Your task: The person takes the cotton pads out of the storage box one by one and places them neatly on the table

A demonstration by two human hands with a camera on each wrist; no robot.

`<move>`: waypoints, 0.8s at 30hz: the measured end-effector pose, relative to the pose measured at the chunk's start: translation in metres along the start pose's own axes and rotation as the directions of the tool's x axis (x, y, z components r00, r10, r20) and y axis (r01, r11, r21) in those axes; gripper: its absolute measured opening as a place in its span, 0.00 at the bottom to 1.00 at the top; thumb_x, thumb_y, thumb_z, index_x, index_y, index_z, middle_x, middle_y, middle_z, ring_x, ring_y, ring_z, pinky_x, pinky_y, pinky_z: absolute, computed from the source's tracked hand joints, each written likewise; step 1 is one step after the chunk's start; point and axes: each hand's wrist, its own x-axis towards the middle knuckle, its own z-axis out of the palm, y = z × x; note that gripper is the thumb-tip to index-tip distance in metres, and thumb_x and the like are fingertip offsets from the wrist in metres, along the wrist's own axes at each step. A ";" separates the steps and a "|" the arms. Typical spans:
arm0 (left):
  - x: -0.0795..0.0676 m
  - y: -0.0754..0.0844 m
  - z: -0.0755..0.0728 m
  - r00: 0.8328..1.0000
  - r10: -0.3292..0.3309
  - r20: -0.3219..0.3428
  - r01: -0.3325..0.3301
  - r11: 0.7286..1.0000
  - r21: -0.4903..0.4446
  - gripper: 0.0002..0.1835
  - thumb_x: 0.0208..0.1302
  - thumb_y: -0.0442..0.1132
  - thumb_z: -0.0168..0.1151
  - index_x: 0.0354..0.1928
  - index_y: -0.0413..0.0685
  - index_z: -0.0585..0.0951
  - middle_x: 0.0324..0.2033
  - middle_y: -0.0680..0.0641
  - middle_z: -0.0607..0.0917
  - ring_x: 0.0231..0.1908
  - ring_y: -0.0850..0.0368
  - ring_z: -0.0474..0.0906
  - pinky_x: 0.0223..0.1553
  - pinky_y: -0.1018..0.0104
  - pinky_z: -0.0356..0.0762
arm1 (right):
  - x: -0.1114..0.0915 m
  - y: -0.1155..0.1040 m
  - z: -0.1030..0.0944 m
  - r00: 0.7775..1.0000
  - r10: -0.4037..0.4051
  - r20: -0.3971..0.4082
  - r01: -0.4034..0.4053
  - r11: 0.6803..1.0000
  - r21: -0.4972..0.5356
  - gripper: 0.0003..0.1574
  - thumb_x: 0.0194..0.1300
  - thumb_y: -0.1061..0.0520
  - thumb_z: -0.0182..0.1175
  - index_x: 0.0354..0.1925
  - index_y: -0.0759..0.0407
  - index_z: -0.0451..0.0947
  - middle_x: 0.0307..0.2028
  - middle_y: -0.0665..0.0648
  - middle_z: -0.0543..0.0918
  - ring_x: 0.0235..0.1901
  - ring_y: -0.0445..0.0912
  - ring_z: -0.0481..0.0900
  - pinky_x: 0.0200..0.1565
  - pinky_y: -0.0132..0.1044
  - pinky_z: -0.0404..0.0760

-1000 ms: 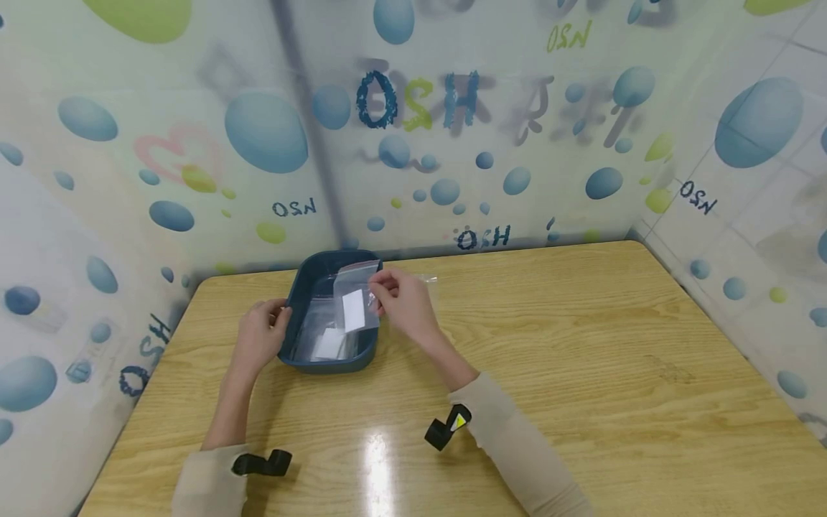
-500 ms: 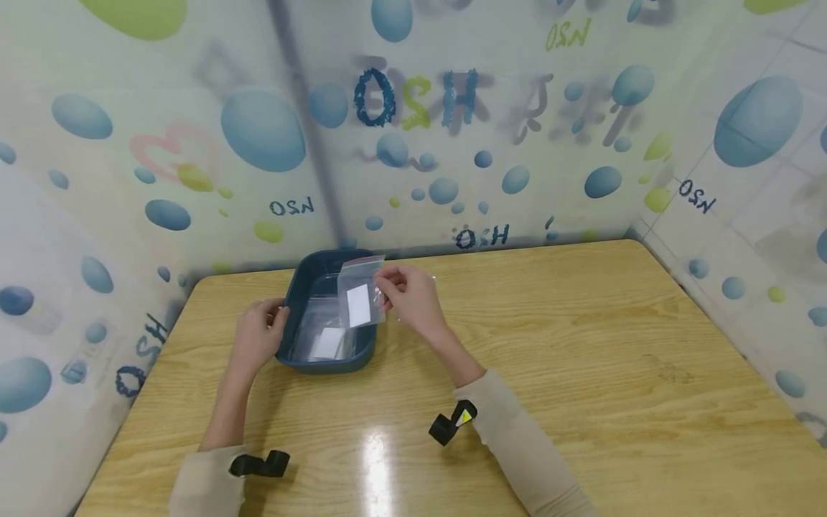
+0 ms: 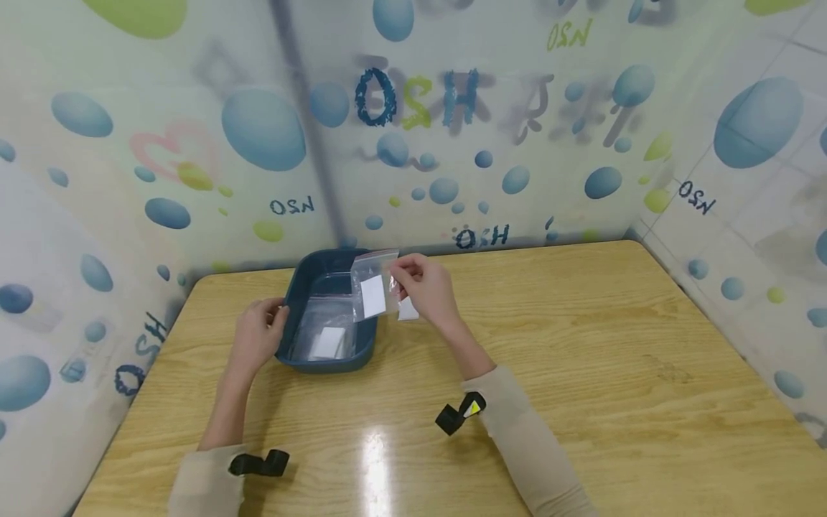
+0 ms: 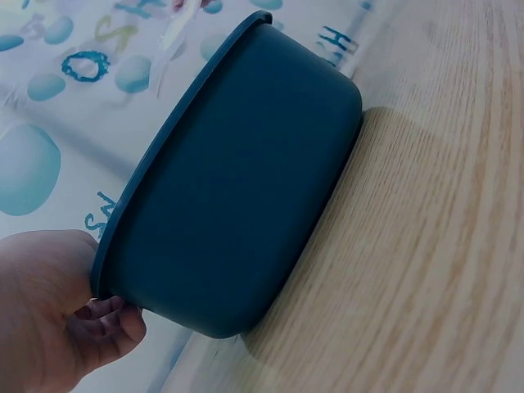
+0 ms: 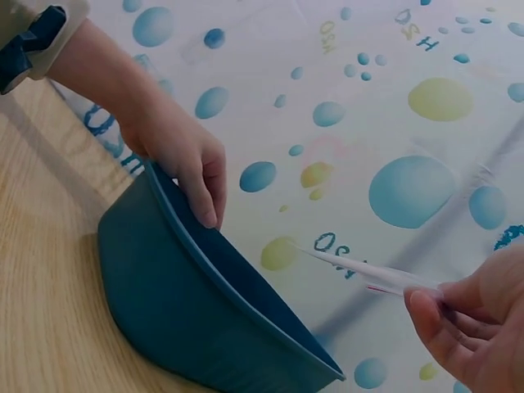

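Observation:
A dark blue plastic basin point(image 3: 332, 365) stands at the table's back left. My left hand point(image 3: 257, 336) grips its left rim; in the left wrist view its thumb and fingers lie on either side of the rim. With thumb and fingertips my right hand point(image 3: 428, 289) pinches a clear zip-lock bag point(image 3: 372, 293) holding a white card, above the basin's right rim. Another white piece point(image 3: 408, 309) shows below that hand, partly hidden; whether it is in a second bag I cannot tell. Several similar zip-lock bags point(image 3: 328, 323) lie inside the basin. The right wrist view catches the held bag point(image 5: 360, 268) edge-on.
The wooden table point(image 3: 581, 345) stretches to the right of the basin. Its back edge meets a patterned curtain wall point(image 3: 426, 165), with further sheets at both sides. Black wrist cameras point(image 3: 460, 414) sit on both sleeves.
My right hand has moved right and slightly away from me with the zip-lock bag, off the basin's middle toward its right rim. The left hand keeps its hold on the basin.

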 end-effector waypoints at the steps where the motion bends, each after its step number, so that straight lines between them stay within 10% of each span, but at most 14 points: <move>1: 0.000 0.000 0.000 1.000 -0.001 0.001 0.001 1.000 -0.002 0.16 0.74 0.31 0.55 0.53 0.21 0.79 0.34 0.32 0.80 0.34 0.40 0.79 0.33 0.53 0.75 | 0.001 0.000 -0.002 1.000 0.006 -0.004 -0.006 1.000 0.001 0.10 0.72 0.60 0.62 0.45 0.67 0.83 0.28 0.59 0.83 0.21 0.43 0.79 0.29 0.34 0.81; 24: 0.001 0.000 -0.001 1.000 0.000 0.000 0.000 1.000 -0.006 0.15 0.73 0.31 0.55 0.52 0.21 0.80 0.33 0.33 0.80 0.33 0.41 0.78 0.32 0.55 0.74 | 0.021 0.023 -0.052 0.987 0.126 -0.095 -0.122 0.991 0.049 0.13 0.72 0.59 0.63 0.48 0.68 0.83 0.35 0.62 0.85 0.29 0.43 0.82 0.33 0.33 0.83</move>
